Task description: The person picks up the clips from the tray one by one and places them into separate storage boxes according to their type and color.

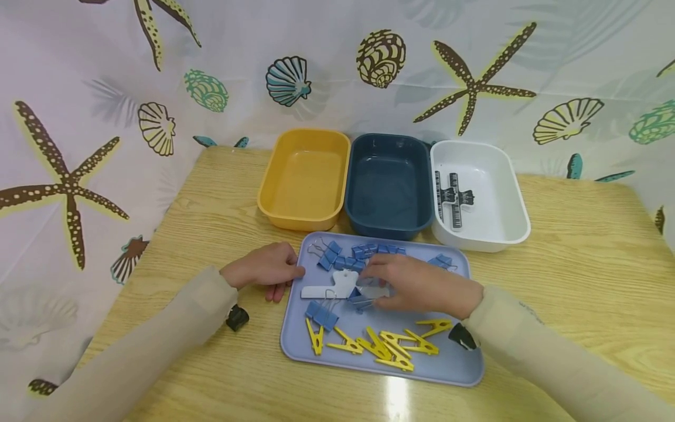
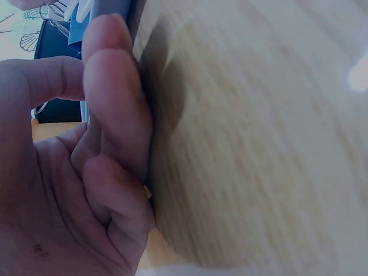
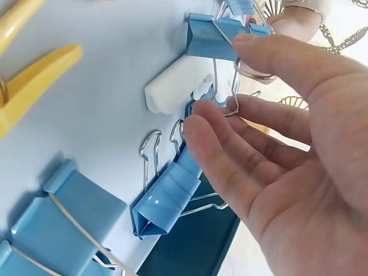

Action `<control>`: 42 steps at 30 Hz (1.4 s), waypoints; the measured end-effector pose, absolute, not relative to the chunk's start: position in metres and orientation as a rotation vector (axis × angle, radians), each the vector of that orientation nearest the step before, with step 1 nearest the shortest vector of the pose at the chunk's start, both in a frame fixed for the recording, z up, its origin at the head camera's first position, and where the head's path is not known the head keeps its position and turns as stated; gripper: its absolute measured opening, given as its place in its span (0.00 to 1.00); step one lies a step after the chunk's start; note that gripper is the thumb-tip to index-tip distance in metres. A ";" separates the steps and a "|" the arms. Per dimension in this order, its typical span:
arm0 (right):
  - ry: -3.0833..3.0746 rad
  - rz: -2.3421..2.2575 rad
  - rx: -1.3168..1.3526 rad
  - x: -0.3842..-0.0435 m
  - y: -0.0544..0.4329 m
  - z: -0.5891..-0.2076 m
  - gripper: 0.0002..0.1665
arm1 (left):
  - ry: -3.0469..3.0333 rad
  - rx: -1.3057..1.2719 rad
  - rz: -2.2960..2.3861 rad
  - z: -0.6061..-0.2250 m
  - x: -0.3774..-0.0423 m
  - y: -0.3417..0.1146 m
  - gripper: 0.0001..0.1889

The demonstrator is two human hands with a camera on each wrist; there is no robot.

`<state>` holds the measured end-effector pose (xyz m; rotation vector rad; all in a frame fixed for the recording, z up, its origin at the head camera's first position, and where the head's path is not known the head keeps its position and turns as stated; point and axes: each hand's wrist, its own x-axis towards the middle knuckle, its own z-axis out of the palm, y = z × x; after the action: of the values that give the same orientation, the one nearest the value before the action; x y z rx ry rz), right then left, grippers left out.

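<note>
A light blue tray [image 1: 448, 366] holds blue binder clips, white flat clips and yellow clothespins. At its left edge, my left hand [image 1: 266, 269] grips the rim, thumb above and curled fingers outside; the left wrist view shows the fingers [image 2: 115, 103] against the tray's side. Above the tray's middle is my right hand [image 1: 416, 284], its thumb and fingers apart around the wire handles of a blue binder clip [image 3: 210, 37]. A white clip [image 1: 329, 290] lies just left of it. Another white clip [image 1: 375, 291] is partly hidden under the right hand.
Behind the tray stand a yellow bin [image 1: 306, 221], a dark blue bin [image 1: 387, 228] and a white bin [image 1: 480, 243] holding black-printed clips [image 1: 456, 202]. Several yellow clothespins [image 1: 392, 346] lie along the tray's near side, and more binder clips [image 1: 364, 252] along its far side.
</note>
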<state>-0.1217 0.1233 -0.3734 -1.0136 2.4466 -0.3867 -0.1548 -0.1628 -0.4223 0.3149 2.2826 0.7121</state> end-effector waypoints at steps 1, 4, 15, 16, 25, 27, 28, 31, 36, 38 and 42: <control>2.446 -0.389 -1.020 -0.122 0.123 -0.373 0.26 | 2.284 0.316 0.711 -0.422 -0.155 -0.163 0.20; 2.447 -0.392 -1.046 -0.122 0.124 -0.371 0.27 | 2.284 0.320 0.715 -0.422 -0.155 -0.163 0.20; 2.482 -0.378 -1.119 -0.122 0.124 -0.367 0.30 | 2.282 0.330 0.724 -0.422 -0.155 -0.164 0.20; 2.484 -0.373 -1.119 -0.122 0.124 -0.367 0.30 | 2.282 0.326 0.721 -0.422 -0.155 -0.163 0.20; 2.458 -0.303 -1.039 -0.121 0.123 -0.366 0.32 | 2.284 0.318 0.705 -0.423 -0.155 -0.162 0.20; 2.449 -0.287 -1.019 -0.120 0.123 -0.365 0.33 | 2.283 0.315 0.706 -0.422 -0.155 -0.162 0.20; 2.441 -0.281 -1.007 -0.120 0.123 -0.364 0.32 | 2.283 0.314 0.704 -0.422 -0.155 -0.162 0.20; 2.425 -0.282 -0.985 -0.119 0.123 -0.362 0.32 | 2.282 0.314 0.704 -0.422 -0.155 -0.162 0.20; 2.398 -0.297 -0.945 -0.121 0.124 -0.362 0.32 | 2.280 0.322 0.707 -0.421 -0.155 -0.162 0.20; 2.391 -0.281 -0.910 -0.122 0.123 -0.361 0.31 | 2.280 0.329 0.712 -0.422 -0.155 -0.162 0.20; 2.372 -0.231 -0.838 -0.122 0.123 -0.358 0.28 | 2.278 0.340 0.723 -0.422 -0.155 -0.163 0.20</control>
<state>-0.1217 0.1231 -0.3579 -0.8375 2.3721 -0.2315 -0.1546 -0.1635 -0.4221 0.3404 2.2781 0.7231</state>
